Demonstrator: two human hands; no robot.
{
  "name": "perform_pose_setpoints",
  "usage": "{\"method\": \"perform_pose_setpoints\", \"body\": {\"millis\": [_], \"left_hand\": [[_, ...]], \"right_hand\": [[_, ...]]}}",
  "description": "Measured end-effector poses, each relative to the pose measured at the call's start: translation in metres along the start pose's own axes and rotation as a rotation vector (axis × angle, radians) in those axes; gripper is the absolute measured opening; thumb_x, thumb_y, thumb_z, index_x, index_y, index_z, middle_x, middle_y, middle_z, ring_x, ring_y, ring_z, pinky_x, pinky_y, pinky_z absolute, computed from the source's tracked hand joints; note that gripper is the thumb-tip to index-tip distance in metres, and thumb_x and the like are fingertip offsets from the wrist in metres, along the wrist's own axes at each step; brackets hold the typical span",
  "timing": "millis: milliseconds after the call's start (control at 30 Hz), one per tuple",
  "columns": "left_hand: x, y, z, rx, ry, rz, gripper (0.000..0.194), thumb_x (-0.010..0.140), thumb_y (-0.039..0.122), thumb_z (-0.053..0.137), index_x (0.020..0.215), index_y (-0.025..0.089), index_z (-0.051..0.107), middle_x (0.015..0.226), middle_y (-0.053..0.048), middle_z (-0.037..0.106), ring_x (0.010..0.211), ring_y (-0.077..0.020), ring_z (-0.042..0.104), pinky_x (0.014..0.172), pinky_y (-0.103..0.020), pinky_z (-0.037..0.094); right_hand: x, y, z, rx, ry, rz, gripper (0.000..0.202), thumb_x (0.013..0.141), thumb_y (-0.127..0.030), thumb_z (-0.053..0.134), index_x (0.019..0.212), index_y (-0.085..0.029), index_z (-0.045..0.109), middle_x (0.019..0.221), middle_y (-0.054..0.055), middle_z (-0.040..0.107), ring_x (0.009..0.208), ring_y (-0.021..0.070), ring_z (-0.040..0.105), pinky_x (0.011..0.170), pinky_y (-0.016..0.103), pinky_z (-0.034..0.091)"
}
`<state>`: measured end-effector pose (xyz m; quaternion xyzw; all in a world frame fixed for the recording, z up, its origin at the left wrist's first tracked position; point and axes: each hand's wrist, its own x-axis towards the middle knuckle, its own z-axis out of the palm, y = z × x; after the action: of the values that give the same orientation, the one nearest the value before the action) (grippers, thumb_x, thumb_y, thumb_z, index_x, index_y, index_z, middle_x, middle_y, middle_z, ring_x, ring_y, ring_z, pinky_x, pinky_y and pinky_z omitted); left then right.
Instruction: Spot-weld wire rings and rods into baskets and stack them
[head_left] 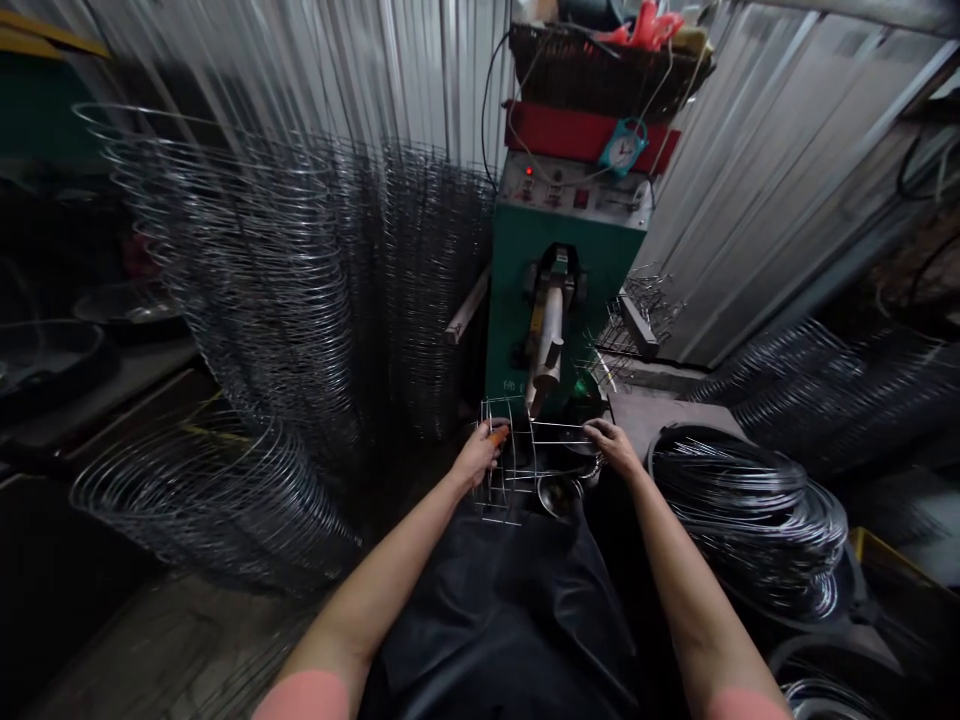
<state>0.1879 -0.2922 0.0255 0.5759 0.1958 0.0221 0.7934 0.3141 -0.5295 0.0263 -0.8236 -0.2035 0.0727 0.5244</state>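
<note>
A small wire frame (511, 478) of thin crossed metal rods is held up in front of a green spot-welding machine (517, 300). My left hand (477, 455) is closed on the left side of this frame, with something orange at its fingertips. Over on the right, my right hand (611, 445) pinches the ends of thin wire rods that run left to the frame. The machine's metal electrode arm (547, 345) points down just above the wires; whether it touches them I cannot tell. Below the rods is a small round metal bowl (559, 494).
Tall stacks of round wire baskets (255, 270) stand on the left, with another stack (195, 490) tilted in front. At right, a tub holds bundled wire rods (742, 500). A teal clock (624, 148) hangs on the machine beneath a dark basket (600, 70).
</note>
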Motion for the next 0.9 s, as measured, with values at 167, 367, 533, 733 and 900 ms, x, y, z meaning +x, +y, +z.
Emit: {"method": "perform_pose_setpoints", "body": {"millis": [167,367,533,733,900], "left_hand": [[0.006,0.001,0.003,-0.011,0.008,0.001,0.024,0.077,0.029,0.058,0.099,0.02,0.054,0.073,0.003,0.045,0.042,-0.0018,0.03,0.035,-0.014,0.017],[0.011,0.004,0.006,0.008,0.024,-0.015,0.025,0.076,0.03,0.059,0.099,0.02,0.054,0.071,0.004,0.044,0.041,-0.0016,0.028,0.035,-0.014,0.017],[0.013,0.002,0.003,0.006,0.001,-0.033,0.03,0.075,0.033,0.061,0.101,0.021,0.054,0.074,0.003,0.046,0.04,-0.0011,0.027,0.035,-0.014,0.016],[0.017,0.004,0.003,0.04,-0.006,0.003,0.033,0.072,0.034,0.063,0.103,0.022,0.056,0.076,0.003,0.046,0.042,-0.0011,0.03,0.036,-0.013,0.019],[0.002,-0.007,-0.007,0.003,-0.043,0.046,0.038,0.073,0.037,0.062,0.106,0.021,0.055,0.077,0.002,0.049,0.042,-0.0004,0.027,0.035,-0.012,0.018]], "right_hand": [[0.01,0.009,-0.002,-0.024,-0.007,0.003,0.042,0.065,-0.058,0.057,0.077,-0.017,0.061,0.069,0.001,0.056,0.067,0.0161,0.051,0.064,0.027,0.04],[0.016,0.011,-0.003,-0.01,-0.025,0.022,0.04,0.065,-0.056,0.058,0.076,-0.017,0.061,0.067,0.0,0.056,0.065,0.015,0.05,0.061,0.025,0.04],[0.018,0.01,-0.005,0.049,-0.062,0.034,0.037,0.067,-0.053,0.06,0.075,-0.016,0.062,0.065,-0.001,0.056,0.061,0.0128,0.05,0.059,0.024,0.04],[0.023,0.011,-0.004,0.081,-0.088,0.054,0.037,0.065,-0.052,0.063,0.075,-0.016,0.064,0.062,-0.001,0.056,0.058,0.0122,0.05,0.057,0.024,0.041],[0.001,0.012,-0.013,0.092,-0.003,0.018,0.04,0.068,-0.048,0.064,0.093,-0.017,0.066,0.086,0.004,0.066,0.083,0.0193,0.06,0.078,0.032,0.046]]}}
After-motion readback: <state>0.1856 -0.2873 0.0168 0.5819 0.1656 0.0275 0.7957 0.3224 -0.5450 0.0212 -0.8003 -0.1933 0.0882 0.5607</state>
